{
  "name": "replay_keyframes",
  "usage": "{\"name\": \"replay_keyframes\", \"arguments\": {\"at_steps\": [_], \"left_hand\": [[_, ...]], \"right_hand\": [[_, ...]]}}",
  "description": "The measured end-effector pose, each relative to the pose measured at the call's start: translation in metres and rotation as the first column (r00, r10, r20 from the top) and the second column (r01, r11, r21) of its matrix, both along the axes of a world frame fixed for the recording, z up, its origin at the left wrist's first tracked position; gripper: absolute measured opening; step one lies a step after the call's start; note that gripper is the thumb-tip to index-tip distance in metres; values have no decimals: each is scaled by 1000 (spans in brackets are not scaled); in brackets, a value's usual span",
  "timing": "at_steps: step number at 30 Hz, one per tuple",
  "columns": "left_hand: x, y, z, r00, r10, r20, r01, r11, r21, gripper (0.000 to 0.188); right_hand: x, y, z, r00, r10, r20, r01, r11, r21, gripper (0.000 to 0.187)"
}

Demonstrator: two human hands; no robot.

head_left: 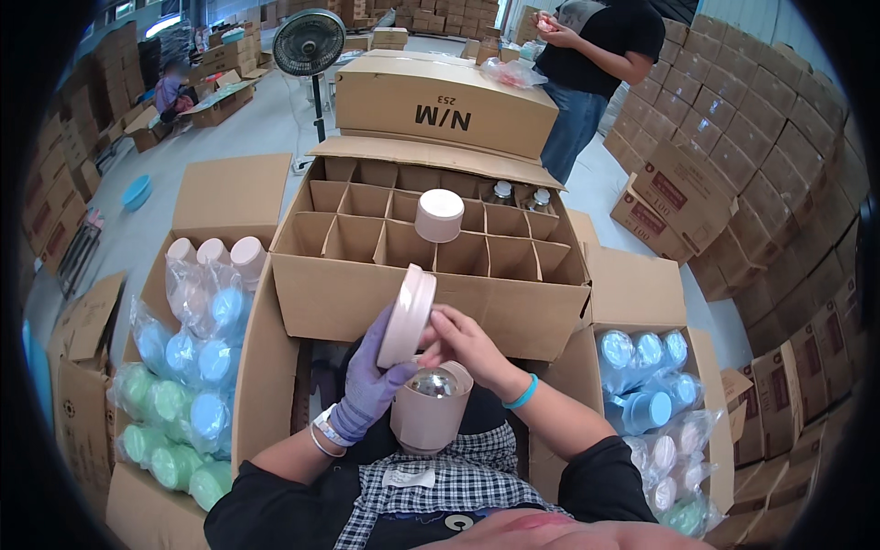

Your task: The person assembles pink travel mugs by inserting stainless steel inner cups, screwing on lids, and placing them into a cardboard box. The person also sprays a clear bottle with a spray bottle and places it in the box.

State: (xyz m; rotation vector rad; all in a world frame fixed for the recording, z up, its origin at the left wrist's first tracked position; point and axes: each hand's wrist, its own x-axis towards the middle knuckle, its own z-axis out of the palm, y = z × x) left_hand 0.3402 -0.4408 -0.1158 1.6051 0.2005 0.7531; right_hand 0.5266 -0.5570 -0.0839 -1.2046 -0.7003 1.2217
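Observation:
My left hand (371, 367), in a purple glove, grips a round pale-pink lid (405, 316) tilted on its edge. Bent fingers of my right hand (458, 344), which is bare, meet the lid's right side; their tips are partly hidden. Just below both hands, a pale-pink pot-shaped body (429, 417) stands at my lap, its top uncovered and a shiny silver dome showing inside. Another pale-pink cup-shaped piece (439, 216) rests on the dividers of the carton (431, 293) in front of me.
Two silver-topped bottles (502, 192) stand in the carton's far right cells. An open box at left (174, 500) holds bagged pink, blue and green cups; another at right (701, 367) holds similar ones. Beyond are a large closed carton (440, 101), a fan (310, 44) and a standing person (596, 64).

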Motion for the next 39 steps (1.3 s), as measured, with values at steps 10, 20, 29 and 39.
{"name": "replay_keyframes", "arguments": {"at_steps": [10, 20, 29, 39], "left_hand": [[-7, 0, 8, 993, -87, -80, 79, 992, -100, 83], [-4, -11, 1, 999, 34, 24, -37, 994, 105, 94], [-5, -10, -16, 998, -52, -19, 51, 998, -43, 94], [4, -20, -14, 997, -45, 56, 44, 999, 16, 99]], "right_hand": [[-18, -12, 21, 372, -277, 886, -36, 949, 312, 89], [7, -4, -4, 985, 136, -106, -142, 988, -58, 65], [-30, -5, 14, 362, -538, 761, 68, 830, 554, 66], [-21, -14, -16, 860, -389, 329, 330, 917, 222, 42]]}}
